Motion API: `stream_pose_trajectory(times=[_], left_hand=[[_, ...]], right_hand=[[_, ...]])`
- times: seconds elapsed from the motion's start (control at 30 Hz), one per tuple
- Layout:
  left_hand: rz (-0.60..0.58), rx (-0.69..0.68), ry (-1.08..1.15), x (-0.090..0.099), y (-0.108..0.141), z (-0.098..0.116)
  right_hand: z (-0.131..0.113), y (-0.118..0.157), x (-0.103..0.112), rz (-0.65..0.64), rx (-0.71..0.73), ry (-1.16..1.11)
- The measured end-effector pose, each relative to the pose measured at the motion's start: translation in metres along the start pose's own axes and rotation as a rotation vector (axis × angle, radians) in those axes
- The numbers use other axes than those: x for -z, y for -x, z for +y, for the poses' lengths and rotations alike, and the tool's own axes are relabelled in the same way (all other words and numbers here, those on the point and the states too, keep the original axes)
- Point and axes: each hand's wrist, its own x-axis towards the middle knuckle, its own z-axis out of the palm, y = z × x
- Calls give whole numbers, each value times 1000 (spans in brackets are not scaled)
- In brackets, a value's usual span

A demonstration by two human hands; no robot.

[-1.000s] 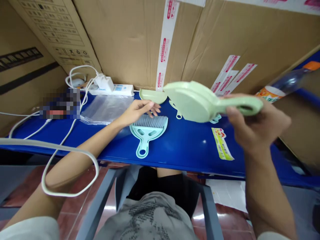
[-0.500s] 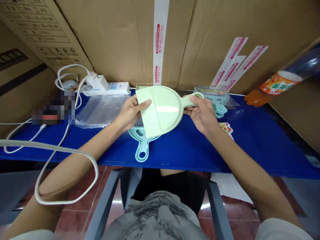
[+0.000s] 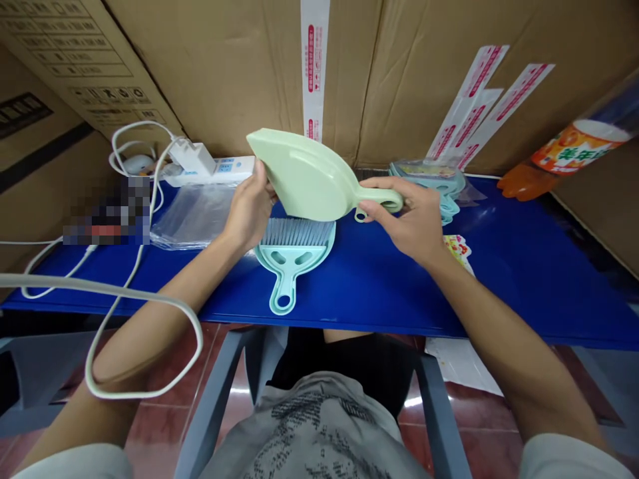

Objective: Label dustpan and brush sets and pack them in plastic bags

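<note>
Green plastic dustpan (image 3: pixel 309 176) is up off the table, tilted on edge w/ underside toward the camera, above the far-middle of the blue table (image 3: pixel 499 266). Left hand (image 3: pixel 249 211) grips its wide mouth end, fingers wrapped round the rim; right hand (image 3: pixel 412 219) pinches the handle betw. thumb and fingers. Teal brush (image 3: pixel 293 256) lies flat just below the pan, bristles toward the far edge, handle pointing at the near edge; the two look apart, not joined.

Judging progress: pan picked up and held over the brush, but the pair isn't mated yet, and nothing is in the clear bags (image 3: pixel 192 216) at the left.

Room: near-right half of the table is bare blue, good space there. Far edge is hemmed by cardboard boxes (image 3: pixel 239 73); stack of teal sets (image 3: pixel 439 183) sits far-right of the hands, sticker label (image 3: pixel 456 249) just right of the right wrist. White cable (image 3: pixel 134 279) loops off the left near edge over the left forearm, snag risk.
</note>
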Motion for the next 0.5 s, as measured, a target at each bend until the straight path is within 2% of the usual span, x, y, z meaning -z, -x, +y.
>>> stream_pose_trajectory(times=[0.07,0.13,0.2,0.23,0.33,0.4,0.43,0.5], left_hand=[[-25,62,32,3,-3,7],[-87,190,75,9,-5,16],[-151,301,92,16,-7,25],[-163,311,80,18,-7,29],[-139,197,5,21,-7,38],[-136,154,-2,18,-7,38],[-144,159,4,16,-7,35],[-147,159,-3,14,-8,28]], right_hand=[[-3,2,2,21,212,177],[-8,5,3,-33,383,253],[-16,10,3,-117,480,262],[-21,12,4,-155,504,254],[-34,17,8,-265,488,233],[-34,18,12,-287,438,215],[-31,17,14,-275,398,218],[-20,13,17,-167,332,248]])
